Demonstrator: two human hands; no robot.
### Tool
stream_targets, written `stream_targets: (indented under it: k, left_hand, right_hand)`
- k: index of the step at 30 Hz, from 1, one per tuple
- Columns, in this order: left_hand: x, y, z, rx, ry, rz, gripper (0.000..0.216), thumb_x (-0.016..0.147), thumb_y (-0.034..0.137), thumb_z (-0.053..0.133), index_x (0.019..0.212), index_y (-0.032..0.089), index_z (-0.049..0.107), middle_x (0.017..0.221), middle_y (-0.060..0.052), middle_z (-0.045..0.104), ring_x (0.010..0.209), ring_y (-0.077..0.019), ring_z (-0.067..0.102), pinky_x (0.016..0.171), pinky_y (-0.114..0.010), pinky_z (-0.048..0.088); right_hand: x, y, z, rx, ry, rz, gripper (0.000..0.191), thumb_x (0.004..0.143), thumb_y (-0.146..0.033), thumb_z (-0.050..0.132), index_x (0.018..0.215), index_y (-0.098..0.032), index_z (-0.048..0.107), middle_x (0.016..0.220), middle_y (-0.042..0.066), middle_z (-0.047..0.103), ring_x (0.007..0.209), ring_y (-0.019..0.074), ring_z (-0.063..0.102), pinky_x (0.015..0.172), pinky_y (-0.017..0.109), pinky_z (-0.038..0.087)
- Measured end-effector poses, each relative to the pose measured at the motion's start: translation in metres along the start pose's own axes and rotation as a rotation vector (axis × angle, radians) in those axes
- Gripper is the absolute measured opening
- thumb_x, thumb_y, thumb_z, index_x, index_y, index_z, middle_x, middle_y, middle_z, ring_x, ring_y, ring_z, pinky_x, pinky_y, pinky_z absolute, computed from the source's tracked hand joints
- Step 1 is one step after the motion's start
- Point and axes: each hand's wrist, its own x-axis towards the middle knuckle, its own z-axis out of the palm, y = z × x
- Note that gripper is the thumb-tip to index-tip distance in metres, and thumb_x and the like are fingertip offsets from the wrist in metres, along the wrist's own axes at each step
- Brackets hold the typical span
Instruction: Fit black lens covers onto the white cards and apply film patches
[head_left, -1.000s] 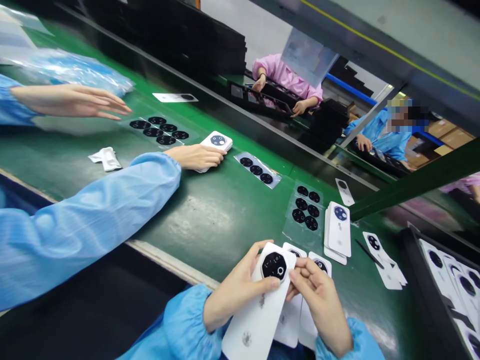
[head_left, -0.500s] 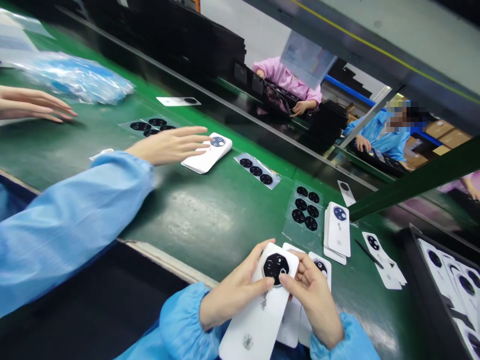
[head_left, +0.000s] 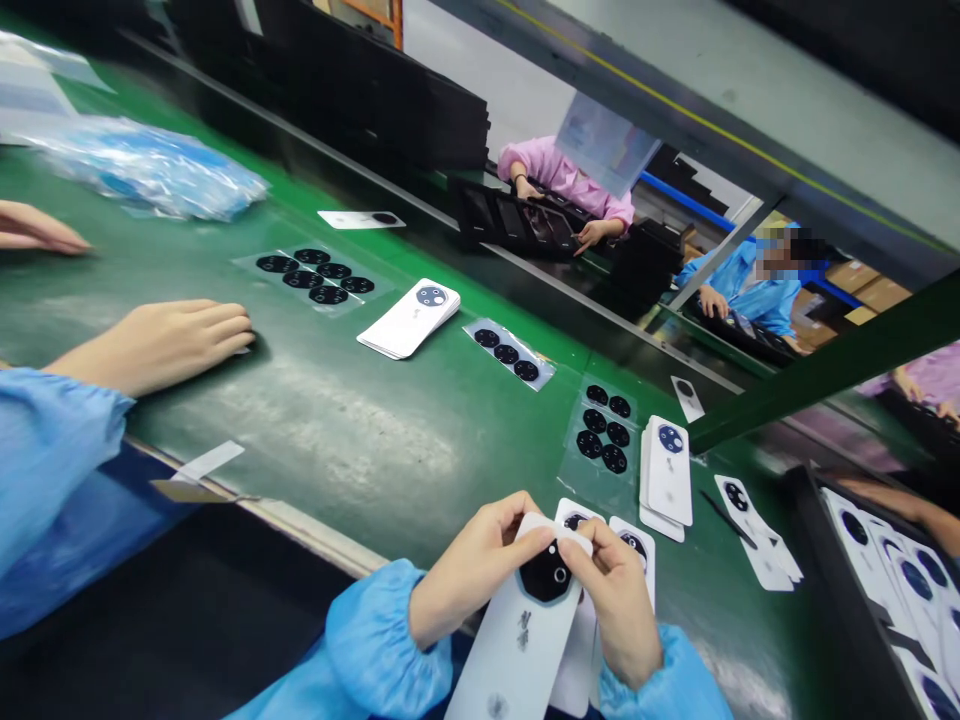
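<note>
My left hand [head_left: 472,575] grips a white phone back cover [head_left: 517,640] near the bottom edge, thumb on its upper rim. My right hand [head_left: 611,600] pinches at the top of the cover's black octagonal camera lens piece [head_left: 546,577]. Two more white covers [head_left: 637,545] lie under my hands on the green belt [head_left: 360,420]. Just beyond them rest a small stack of white covers [head_left: 666,468] and a clear sheet of black lens stickers [head_left: 604,425].
A co-worker's hand [head_left: 161,340] in a blue sleeve rests on the belt at left; another hand [head_left: 34,230] lies further left. Between are a sticker sheet [head_left: 311,275], a cover stack [head_left: 411,318], a sticker strip [head_left: 508,354], a blue plastic bag [head_left: 146,165]. A black tray [head_left: 892,570] of covers stands right. People work across the line.
The co-worker's hand left the cover stack and drew back left onto the belt. My right hand shifted from the lens piece's side to its top edge; the cover sits lower.
</note>
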Motion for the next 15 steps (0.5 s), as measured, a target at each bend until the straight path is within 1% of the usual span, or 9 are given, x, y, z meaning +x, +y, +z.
stream_targets:
  k: [2, 4, 5, 7, 9, 10, 12, 13, 15]
  left_hand:
    - [0.001, -0.001, 0.002, 0.106, 0.045, 0.047, 0.029, 0.079, 0.042, 0.057, 0.069, 0.018, 0.046, 0.062, 0.005, 0.042, 0.059, -0.0106, 0.041, 0.054, -0.021, 0.034]
    - [0.002, -0.001, 0.002, 0.17, 0.089, 0.091, 0.028, 0.08, 0.041, 0.055, 0.067, 0.018, 0.046, 0.061, 0.005, 0.041, 0.058, -0.0108, 0.04, 0.053, -0.021, 0.033]
    - [0.003, 0.0, 0.001, 0.165, 0.097, 0.102, 0.028, 0.08, 0.042, 0.054, 0.067, 0.018, 0.046, 0.061, 0.005, 0.041, 0.058, -0.0108, 0.04, 0.053, -0.021, 0.033]
    - [0.007, 0.004, -0.003, 0.086, 0.11, 0.107, 0.03, 0.079, 0.044, 0.056, 0.068, 0.018, 0.045, 0.061, 0.005, 0.042, 0.058, -0.0105, 0.04, 0.053, -0.021, 0.033]
    - [0.012, 0.009, -0.011, -0.029, 0.168, 0.113, 0.032, 0.077, 0.046, 0.058, 0.069, 0.018, 0.044, 0.061, 0.006, 0.044, 0.057, -0.0099, 0.041, 0.053, -0.02, 0.033]
    - [0.015, 0.013, -0.015, -0.081, 0.216, 0.122, 0.033, 0.077, 0.046, 0.059, 0.069, 0.018, 0.044, 0.061, 0.006, 0.045, 0.057, -0.0098, 0.041, 0.053, -0.02, 0.033]
    - [0.021, 0.019, -0.023, -0.141, 0.302, 0.151, 0.033, 0.077, 0.046, 0.06, 0.07, 0.018, 0.044, 0.063, 0.005, 0.047, 0.057, -0.0098, 0.043, 0.054, -0.02, 0.035]
    - [0.024, 0.021, -0.025, -0.153, 0.325, 0.172, 0.033, 0.078, 0.047, 0.059, 0.071, 0.018, 0.044, 0.064, 0.005, 0.048, 0.059, -0.01, 0.043, 0.056, -0.021, 0.036]
    - [0.028, 0.025, -0.026, -0.165, 0.341, 0.212, 0.033, 0.082, 0.049, 0.053, 0.075, 0.018, 0.045, 0.069, 0.004, 0.05, 0.065, -0.0111, 0.047, 0.061, -0.021, 0.038]
  right_hand:
    - [0.002, 0.0, 0.001, -0.028, 0.023, -0.024, 0.044, 0.071, -0.052, 0.064, 0.058, -0.02, 0.038, 0.052, -0.008, 0.031, 0.049, 0.0077, 0.027, 0.047, 0.021, 0.025]
    - [0.005, 0.0, 0.004, -0.032, 0.035, -0.038, 0.041, 0.073, -0.053, 0.062, 0.06, -0.019, 0.041, 0.054, -0.007, 0.032, 0.05, 0.0082, 0.029, 0.047, 0.021, 0.026]
    - [0.005, 0.0, 0.005, -0.023, 0.031, -0.045, 0.038, 0.075, -0.053, 0.06, 0.065, -0.019, 0.045, 0.055, -0.007, 0.036, 0.051, 0.0087, 0.032, 0.048, 0.021, 0.028]
    - [0.004, 0.0, 0.007, 0.01, -0.007, -0.072, 0.034, 0.078, -0.052, 0.057, 0.08, -0.019, 0.052, 0.062, -0.004, 0.046, 0.055, 0.0105, 0.041, 0.052, 0.022, 0.034]
    - [0.001, 0.002, 0.007, 0.034, -0.065, -0.095, 0.033, 0.08, -0.05, 0.056, 0.091, -0.019, 0.053, 0.069, -0.002, 0.053, 0.061, 0.0121, 0.047, 0.058, 0.023, 0.039]
    - [-0.001, 0.002, 0.006, 0.023, -0.089, -0.099, 0.032, 0.08, -0.049, 0.057, 0.09, -0.019, 0.053, 0.07, -0.002, 0.054, 0.062, 0.0123, 0.048, 0.06, 0.024, 0.039]
    - [-0.003, 0.0, 0.0, -0.056, -0.111, -0.086, 0.03, 0.078, -0.047, 0.06, 0.08, -0.018, 0.054, 0.066, -0.003, 0.053, 0.059, 0.0112, 0.046, 0.057, 0.023, 0.036]
    - [-0.001, -0.003, -0.004, -0.096, -0.108, -0.081, 0.03, 0.078, -0.046, 0.061, 0.076, -0.018, 0.054, 0.063, -0.003, 0.051, 0.058, 0.0106, 0.045, 0.056, 0.022, 0.034]
    - [0.01, -0.016, -0.015, -0.125, -0.088, -0.083, 0.03, 0.078, -0.046, 0.061, 0.074, -0.017, 0.054, 0.062, -0.003, 0.051, 0.057, 0.0102, 0.044, 0.053, 0.022, 0.032]
